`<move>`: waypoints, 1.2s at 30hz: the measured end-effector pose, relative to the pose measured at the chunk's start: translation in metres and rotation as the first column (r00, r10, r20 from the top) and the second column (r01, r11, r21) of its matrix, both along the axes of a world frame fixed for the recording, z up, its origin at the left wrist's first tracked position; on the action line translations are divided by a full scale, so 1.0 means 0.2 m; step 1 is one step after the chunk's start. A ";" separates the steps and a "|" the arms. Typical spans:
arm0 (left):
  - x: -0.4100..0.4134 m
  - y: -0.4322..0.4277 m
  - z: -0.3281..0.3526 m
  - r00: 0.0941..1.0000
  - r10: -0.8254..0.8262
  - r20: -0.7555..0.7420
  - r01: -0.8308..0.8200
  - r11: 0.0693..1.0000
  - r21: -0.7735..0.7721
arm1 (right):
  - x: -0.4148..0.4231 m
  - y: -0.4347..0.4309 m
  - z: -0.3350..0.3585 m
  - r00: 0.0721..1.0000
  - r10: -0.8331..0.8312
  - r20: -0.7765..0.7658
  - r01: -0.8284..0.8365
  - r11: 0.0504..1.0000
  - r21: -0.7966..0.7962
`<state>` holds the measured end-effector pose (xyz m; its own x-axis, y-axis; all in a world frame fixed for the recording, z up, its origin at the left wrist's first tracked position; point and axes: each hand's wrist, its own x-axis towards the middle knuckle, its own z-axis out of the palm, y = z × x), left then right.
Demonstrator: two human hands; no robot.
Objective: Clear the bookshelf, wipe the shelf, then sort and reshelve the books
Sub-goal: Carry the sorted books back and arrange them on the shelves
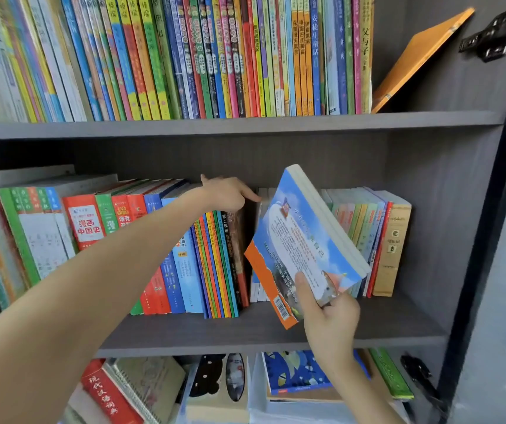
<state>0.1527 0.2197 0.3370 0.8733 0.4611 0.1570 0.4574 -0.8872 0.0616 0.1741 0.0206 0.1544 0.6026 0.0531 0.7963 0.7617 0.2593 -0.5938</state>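
The blue book [300,240] is held in the air in front of the middle shelf [184,330], a little right of the shelf's centre. It is tilted, its top leaning toward the right end, and its orange spine [261,280] faces down and left. The back cover faces the camera, with printed text and a barcode near the lower corner. The right hand [329,313] grips the book at its bottom edge, with the thumb flat on the cover and the other fingers curled underneath.

The left hand [230,194] reaches in from the left and holds nothing. Its thumb is raised and its index finger is stretched out to the tops of the white-edged books [263,203] that stand partly hidden behind the blue book. The two hands are apart.

Left of the white-edged books there is a narrow dark gap. Beyond it stand the dark-spined books [239,240] and the thin striped spines [215,270], and larger red, green and blue volumes run on toward the left end. Right of the blue book a pastel group [365,234] stands upright and ends in a tan book [392,249]. Bare board lies between that book and the right wall.

The upper shelf [245,123] carries a tight row of colourful books [184,56]. An orange book [420,56] leans alone at its right end, near a black hinge [496,32]. Below the middle shelf lie a red dictionary [108,393], a spiral notebook [151,384], a blue patterned book [297,371] and a green book [392,374].
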 end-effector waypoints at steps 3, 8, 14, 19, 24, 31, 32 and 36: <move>-0.01 0.00 0.00 1.000 -0.017 0.007 0.017 1.000 -0.002 | -0.02 0.02 0.05 0.999 0.031 -0.016 -0.031 0.999 0.020; -0.01 0.01 0.00 0.999 -0.048 0.013 0.049 0.997 -0.066 | -0.02 0.17 0.04 0.998 -0.014 -0.054 0.018 0.998 0.064; -0.08 0.02 0.00 0.962 -0.057 0.266 0.131 0.954 -0.270 | -0.03 0.39 0.02 0.984 -0.180 -0.010 0.179 0.982 -0.060; -0.21 -0.02 -0.08 0.614 -0.047 0.788 0.198 0.975 -0.096 | -0.03 0.51 0.20 0.890 -0.434 0.139 0.455 0.837 -0.304; -0.32 -0.05 -0.17 0.675 -0.414 0.611 0.511 0.859 0.018 | -0.10 0.52 0.11 0.936 -0.274 0.223 0.348 0.608 -0.714; -0.29 -0.10 -0.17 0.784 -0.519 0.341 0.520 0.849 0.097 | -0.07 0.43 0.07 0.990 -0.140 -0.006 0.077 0.580 -0.811; -0.27 -0.09 -0.17 0.821 -0.490 0.295 0.471 0.871 0.139 | -0.05 0.46 0.07 0.988 -0.153 -0.030 0.064 0.568 -0.821; -0.18 -0.05 -0.12 0.963 -0.268 0.024 0.242 0.903 0.354 | 0.01 0.56 0.05 0.970 -0.201 -0.139 -0.024 0.487 -0.873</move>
